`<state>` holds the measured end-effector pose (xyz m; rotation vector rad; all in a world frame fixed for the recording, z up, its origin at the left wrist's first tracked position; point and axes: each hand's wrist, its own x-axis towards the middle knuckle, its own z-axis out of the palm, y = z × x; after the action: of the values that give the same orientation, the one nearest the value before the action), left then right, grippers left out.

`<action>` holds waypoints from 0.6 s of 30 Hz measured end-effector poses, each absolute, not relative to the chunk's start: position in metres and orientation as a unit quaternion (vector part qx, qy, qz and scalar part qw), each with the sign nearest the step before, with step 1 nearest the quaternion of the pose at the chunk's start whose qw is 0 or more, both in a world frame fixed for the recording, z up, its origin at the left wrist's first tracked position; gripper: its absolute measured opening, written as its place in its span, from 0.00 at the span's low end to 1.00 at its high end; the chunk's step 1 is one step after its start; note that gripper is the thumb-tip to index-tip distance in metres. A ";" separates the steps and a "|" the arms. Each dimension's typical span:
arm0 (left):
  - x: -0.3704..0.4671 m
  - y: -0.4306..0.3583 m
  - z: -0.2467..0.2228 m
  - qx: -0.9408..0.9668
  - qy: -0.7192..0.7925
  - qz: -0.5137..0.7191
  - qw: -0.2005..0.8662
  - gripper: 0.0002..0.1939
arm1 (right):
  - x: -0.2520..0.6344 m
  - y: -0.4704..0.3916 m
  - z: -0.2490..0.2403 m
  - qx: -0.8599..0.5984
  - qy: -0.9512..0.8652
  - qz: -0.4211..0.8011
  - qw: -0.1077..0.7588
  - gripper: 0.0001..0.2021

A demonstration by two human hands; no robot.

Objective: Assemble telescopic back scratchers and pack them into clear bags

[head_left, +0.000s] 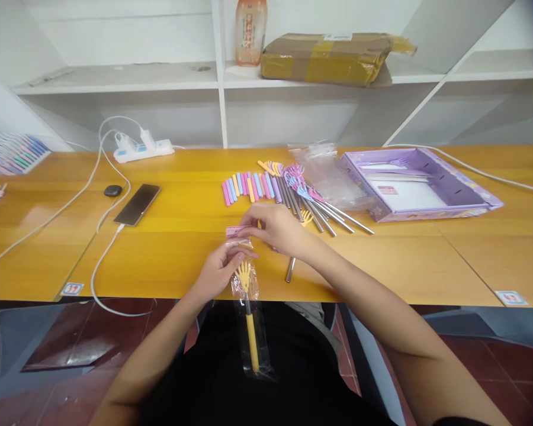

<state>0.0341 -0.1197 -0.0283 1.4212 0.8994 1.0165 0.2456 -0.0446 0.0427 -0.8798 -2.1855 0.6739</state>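
Note:
A yellow back scratcher [251, 334] with a hand-shaped head hangs inside a clear plastic bag [262, 349] below the table's front edge. My left hand [217, 269] pinches the bag near its top, just above the scratcher's head. Above it, my right hand [275, 228] has its thumb and fingers closed on the pink header card [236, 231] at the bag's mouth. Beyond my right hand lie several back scratcher heads with metal rods [333, 214], in pink, blue, purple and yellow. A row of coloured handle sleeves [251, 186] lies to their left.
Clear plastic bags [333, 177] lie beside a purple box [426, 210] on the right. A phone [137, 205] with a white cable, a small black object [112, 190] and a power strip [144, 151] are on the left. The shelf holds a bottle [251, 32] and a taped parcel [328, 59].

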 end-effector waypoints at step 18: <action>0.032 -0.118 -0.033 0.525 0.443 0.453 0.568 0.36 | 0.252 -0.071 0.053 -0.290 -0.864 0.209 0.354 0.11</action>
<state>0.0321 -0.1180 -0.0331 1.2339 1.0396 1.0650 0.2519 -0.0710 0.0527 -0.7486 -2.2340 0.5413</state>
